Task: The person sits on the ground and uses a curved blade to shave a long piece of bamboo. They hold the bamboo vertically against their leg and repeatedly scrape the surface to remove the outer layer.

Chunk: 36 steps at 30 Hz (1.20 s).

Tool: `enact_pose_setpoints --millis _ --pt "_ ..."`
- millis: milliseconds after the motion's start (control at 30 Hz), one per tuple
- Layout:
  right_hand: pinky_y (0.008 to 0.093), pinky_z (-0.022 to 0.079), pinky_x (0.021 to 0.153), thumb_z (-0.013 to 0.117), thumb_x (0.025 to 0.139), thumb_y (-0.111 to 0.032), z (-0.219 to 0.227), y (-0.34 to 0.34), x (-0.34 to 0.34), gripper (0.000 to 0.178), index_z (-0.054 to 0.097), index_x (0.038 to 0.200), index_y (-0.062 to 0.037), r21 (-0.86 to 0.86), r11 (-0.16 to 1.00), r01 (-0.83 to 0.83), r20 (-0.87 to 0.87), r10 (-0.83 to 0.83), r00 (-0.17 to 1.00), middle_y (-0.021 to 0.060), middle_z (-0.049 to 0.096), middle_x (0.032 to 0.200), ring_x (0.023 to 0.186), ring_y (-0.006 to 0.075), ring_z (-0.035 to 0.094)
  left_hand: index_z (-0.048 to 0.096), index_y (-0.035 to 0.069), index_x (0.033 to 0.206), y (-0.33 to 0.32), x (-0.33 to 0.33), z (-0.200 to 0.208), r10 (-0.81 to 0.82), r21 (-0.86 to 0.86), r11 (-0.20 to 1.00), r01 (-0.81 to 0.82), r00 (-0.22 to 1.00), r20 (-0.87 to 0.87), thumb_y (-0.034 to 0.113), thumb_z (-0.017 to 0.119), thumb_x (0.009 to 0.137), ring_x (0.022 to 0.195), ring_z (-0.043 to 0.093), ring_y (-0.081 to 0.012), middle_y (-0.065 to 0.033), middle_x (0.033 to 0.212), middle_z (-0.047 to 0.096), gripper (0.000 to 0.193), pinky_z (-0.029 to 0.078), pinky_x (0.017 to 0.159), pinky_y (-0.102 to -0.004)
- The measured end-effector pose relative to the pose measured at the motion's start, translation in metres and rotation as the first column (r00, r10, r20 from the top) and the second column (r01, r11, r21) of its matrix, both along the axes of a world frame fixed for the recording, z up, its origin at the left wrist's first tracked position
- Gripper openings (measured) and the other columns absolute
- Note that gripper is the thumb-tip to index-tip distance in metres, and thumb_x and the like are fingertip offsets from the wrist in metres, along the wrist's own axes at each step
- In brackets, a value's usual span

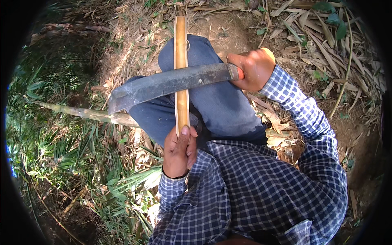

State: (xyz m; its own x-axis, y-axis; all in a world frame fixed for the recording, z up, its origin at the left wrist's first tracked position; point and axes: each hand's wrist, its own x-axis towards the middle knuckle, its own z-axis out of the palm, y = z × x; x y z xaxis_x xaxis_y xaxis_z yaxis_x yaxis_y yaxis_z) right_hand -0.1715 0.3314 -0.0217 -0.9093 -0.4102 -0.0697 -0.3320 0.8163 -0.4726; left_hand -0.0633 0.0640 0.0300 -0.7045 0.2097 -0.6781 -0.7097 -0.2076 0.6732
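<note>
Clenching a machete (163, 85) in my right hand (254, 69), extending leftward over a bamboo strip (180, 45), near end pinched by my left hand (179, 148).

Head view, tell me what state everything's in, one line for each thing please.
Left hand: closed on the bamboo strip's near end
Right hand: closed around the machete's handle
Bamboo strip: split, pale inner face up
Machete: blade bare, crossing over the strip; contact unclear
Trousers: worn, knees bent
Stalk: partly hidden by the leg
Leaves: dry, scattered
</note>
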Motion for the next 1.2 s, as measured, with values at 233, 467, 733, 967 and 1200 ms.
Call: enact_pose_setpoints --millis 233,467,733,967,1200 --pt "0.0461 0.053 0.054 0.068 0.078 -0.029 -0.016 -0.002 0.0 0.019 0.063 0.083 -0.0113 -0.068 0.994 0.082 -0.057 -0.086 0.995 0.0152 0.059 0.054 0.058 0.0361 0.065 0.052 0.003 0.095 -0.001 0.004 0.003 0.005 -0.001 1.0 -0.005 1.0 0.001 0.026 0.039 0.107 0.034 0.026 -0.005 0.0031 0.053 0.033 0.029 0.022 0.031 -0.0218" --pt "0.0449 0.055 0.056 0.069 0.078 -0.029 -0.027 0.01 -0.027 0.02 0.064 0.088 -0.0117 -0.062 0.991 0.122 -0.203 -0.132 0.97 0.0133 0.063 0.061 0.059 0.0328 0.066 0.05 0.003 0.094 -0.003 0.011 0.006 -0.004 0.02 1.0 0.004 1.0 0.018 0.026 0.04 0.107 0.035 0.027 -0.0048 0.003 0.053 0.034 0.029 0.023 0.032 -0.0213" --pt "0.0485 0.054 0.057 0.069 0.079 -0.031 -0.026 0.011 -0.029 0.02 0.062 0.083 -0.0128 -0.107 0.993 0.05 -0.102 -0.061 0.993 0.0132 0.062 0.06 0.06 0.0372 0.065 0.05 0.003 0.094 -0.003 0.013 0.001 0.0 0.016 1.0 0.0 1.0 0.004 0.027 0.04 0.107 0.035 0.027 -0.0051 0.0029 0.053 0.034 0.029 0.023 0.032 -0.0213" --pt "0.0435 0.056 0.056 0.073 0.076 -0.024 -0.024 0.003 -0.031 0.027 0.063 0.095 -0.0078 -0.107 0.993 0.049 -0.06 -0.055 0.997 0.0145 0.064 0.063 0.06 0.0352 0.066 0.05 0.003 0.093 -0.003 0.007 0.0 0.016 0.011 1.0 -0.016 1.0 0.013 0.027 0.038 0.107 0.038 0.029 -0.0046 0.0032 0.054 0.035 0.03 0.027 0.035 -0.021" --pt "0.0414 0.056 0.061 0.069 0.078 -0.027 -0.045 0.026 -0.059 0.025 0.063 0.091 -0.0065 -0.026 0.973 0.227 0.015 -0.227 0.974 0.0133 0.066 0.066 0.06 0.0298 0.067 0.05 0.003 0.092 -0.01 0.02 0.0 -0.034 0.032 0.999 0.033 0.999 0.032 0.028 0.039 0.107 0.038 0.029 -0.005 0.003 0.054 0.036 0.031 0.027 0.034 -0.0213"
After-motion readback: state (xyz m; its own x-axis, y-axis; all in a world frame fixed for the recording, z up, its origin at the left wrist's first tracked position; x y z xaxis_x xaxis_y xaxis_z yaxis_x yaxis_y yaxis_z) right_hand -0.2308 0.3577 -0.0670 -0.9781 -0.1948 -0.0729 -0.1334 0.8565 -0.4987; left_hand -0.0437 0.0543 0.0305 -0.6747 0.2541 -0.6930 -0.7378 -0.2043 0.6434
